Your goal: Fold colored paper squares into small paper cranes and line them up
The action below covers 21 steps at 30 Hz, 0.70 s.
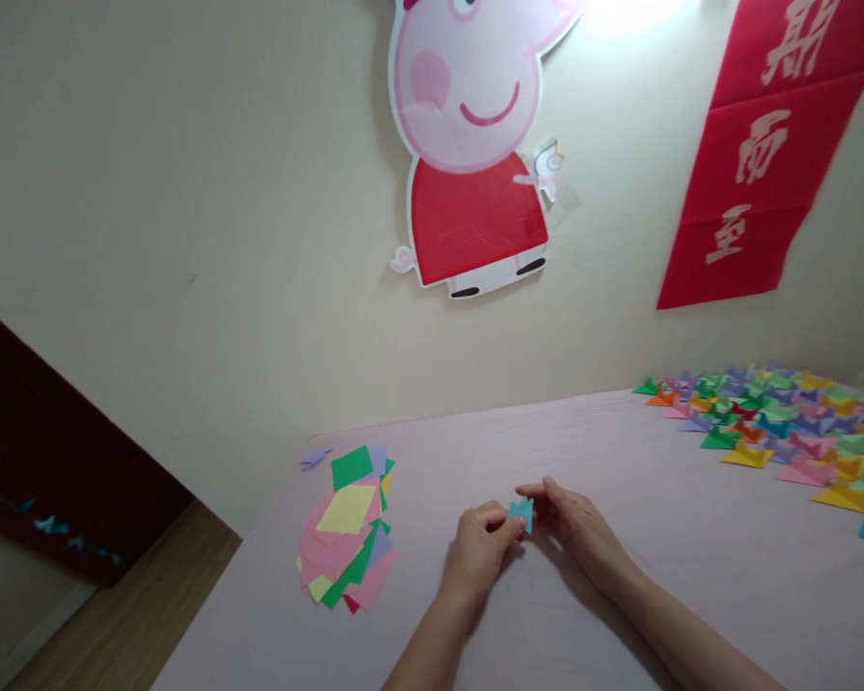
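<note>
A small light-blue folded-paper piece (521, 514) with pointed corners is pinched between the thumb and fingers of my left hand (481, 545), just above the pink-covered table. Close at its right side is my right hand (576, 528), fingers loosely curved and apart, with one fingertip reaching over the paper's upper edge. Whether that fingertip touches the paper I cannot tell. Left of my hands lies a loose pile of coloured paper sheets (342, 537), in pink, green, yellow and purple.
Rows of colourful folded-paper figures (784, 422) stand at the table's right back. A small purple folded piece (316, 459) lies beyond the sheets. The table (259, 624) meets the wall behind, which carries a cartoon pig cutout (479, 216) and a red banner (753, 173).
</note>
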### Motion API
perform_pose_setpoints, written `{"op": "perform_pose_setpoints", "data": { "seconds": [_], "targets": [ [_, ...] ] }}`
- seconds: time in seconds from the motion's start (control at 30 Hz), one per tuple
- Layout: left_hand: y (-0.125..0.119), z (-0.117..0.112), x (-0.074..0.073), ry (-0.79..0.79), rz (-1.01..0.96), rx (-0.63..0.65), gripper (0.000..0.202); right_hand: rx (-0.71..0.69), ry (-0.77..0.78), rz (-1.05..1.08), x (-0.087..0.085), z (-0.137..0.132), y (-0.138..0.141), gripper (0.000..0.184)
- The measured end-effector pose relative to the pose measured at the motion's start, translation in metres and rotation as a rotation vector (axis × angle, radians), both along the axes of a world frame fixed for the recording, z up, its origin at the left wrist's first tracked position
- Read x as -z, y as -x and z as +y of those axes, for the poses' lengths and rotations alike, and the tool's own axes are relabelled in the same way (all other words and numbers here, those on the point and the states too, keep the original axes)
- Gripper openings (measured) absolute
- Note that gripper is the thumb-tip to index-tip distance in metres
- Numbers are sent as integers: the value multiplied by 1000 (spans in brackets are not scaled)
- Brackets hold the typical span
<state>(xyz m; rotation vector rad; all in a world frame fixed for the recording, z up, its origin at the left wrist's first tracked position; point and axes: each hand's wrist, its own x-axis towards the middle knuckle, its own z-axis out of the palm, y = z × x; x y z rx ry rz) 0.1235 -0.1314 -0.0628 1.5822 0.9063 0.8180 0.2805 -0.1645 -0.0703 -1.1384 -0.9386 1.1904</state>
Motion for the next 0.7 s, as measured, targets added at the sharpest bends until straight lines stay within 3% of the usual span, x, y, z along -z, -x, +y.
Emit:
{"op": "perform_pose_setpoints", "data": {
  "seconds": [0.2,0.57,0.7],
  "targets": [
    [0,-1,6,-9,16,-30,36,15,-52,-138,-7,-3,-1,48],
    [-1,1,8,29,-67,-18,46,42,-90,-239,-13,-6,-4,50],
    [-2,-3,7,46,-122,7,46,59,-141,-303,-14,-16,-4,40]
  ]
}}
